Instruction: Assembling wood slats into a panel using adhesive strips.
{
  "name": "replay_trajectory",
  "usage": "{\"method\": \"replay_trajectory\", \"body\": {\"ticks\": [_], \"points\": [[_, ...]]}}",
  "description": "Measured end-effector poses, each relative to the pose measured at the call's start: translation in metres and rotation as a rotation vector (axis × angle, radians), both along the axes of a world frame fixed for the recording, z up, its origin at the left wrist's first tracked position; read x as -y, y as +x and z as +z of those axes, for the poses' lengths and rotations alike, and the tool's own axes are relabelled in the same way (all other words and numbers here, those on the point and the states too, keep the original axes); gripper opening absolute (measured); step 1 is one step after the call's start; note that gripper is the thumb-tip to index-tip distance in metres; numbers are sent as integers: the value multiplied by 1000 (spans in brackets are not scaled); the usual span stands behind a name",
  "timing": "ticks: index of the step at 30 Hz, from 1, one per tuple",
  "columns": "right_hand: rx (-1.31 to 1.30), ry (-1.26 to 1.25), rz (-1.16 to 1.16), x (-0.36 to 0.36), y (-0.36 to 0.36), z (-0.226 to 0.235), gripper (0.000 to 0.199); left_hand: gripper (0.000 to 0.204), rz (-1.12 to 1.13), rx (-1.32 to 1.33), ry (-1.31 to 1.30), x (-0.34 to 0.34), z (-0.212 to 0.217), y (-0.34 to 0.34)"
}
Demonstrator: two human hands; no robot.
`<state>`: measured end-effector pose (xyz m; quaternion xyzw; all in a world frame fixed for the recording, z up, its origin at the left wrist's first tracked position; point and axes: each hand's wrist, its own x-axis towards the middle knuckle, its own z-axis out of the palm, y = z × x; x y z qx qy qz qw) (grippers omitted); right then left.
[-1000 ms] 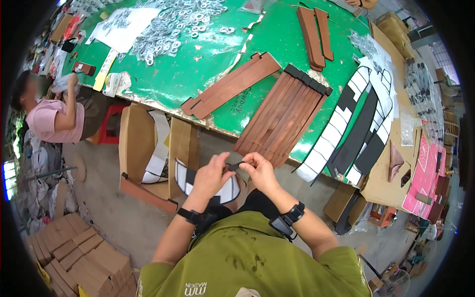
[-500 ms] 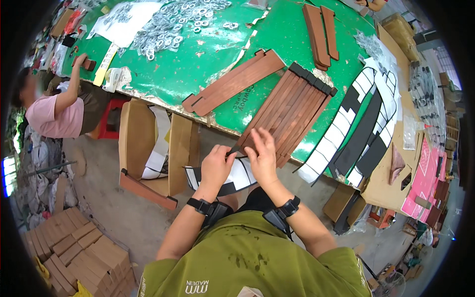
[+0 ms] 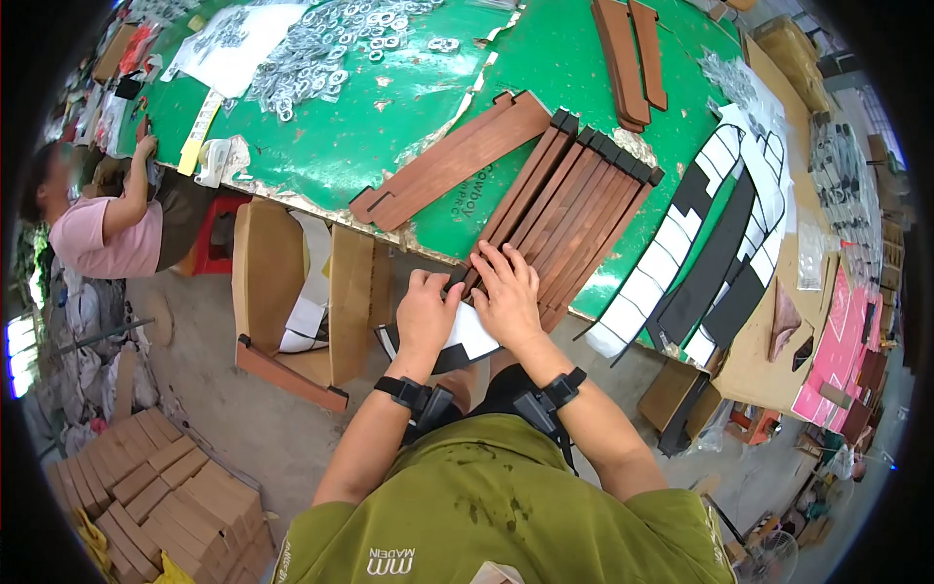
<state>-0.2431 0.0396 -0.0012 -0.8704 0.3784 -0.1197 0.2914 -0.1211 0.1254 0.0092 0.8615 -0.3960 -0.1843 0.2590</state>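
A row of reddish-brown wood-grain slats (image 3: 574, 209) with black far ends lies slantwise over the table's near edge. At its left side, a slat (image 3: 520, 190) stands a little apart from the rest, with a dark gap between. My left hand (image 3: 425, 311) is closed at the near left end of the row, thumb and fingers around a slat's black tip. Beside it, my right hand (image 3: 506, 297) rests with fingers stretched over the near ends of the slats. Under both hands, a white-and-black strip (image 3: 472, 336) sits above my lap.
On the green table (image 3: 409, 107) are two crossed brown slats (image 3: 452, 161), another brown pair (image 3: 623, 63), metal rings (image 3: 321, 49) and white-and-black strips (image 3: 681, 243). Below its edge stands an open carton (image 3: 268, 282). Stacked cartons (image 3: 161, 487) fill the lower left. A person in pink (image 3: 107, 229) sits left.
My right hand has come down from above onto the slats' near ends. The leftmost part of the row has parted from the others, opening a gap. My left hand stays near the same corner.
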Motion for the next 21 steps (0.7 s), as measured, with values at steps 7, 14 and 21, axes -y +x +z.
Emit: {"method": "replay_trajectory", "body": {"ticks": [7, 14, 21], "points": [[14, 9, 49, 4, -6, 1, 42, 24, -25, -5, 11, 1, -8, 2], [-7, 11, 63, 7, -6, 0, 45, 23, -1, -13, -18, 0, -9, 2], [13, -12, 68, 8, -8, -1, 44, 23, -21, 5, -39, 1, -10, 5]]}}
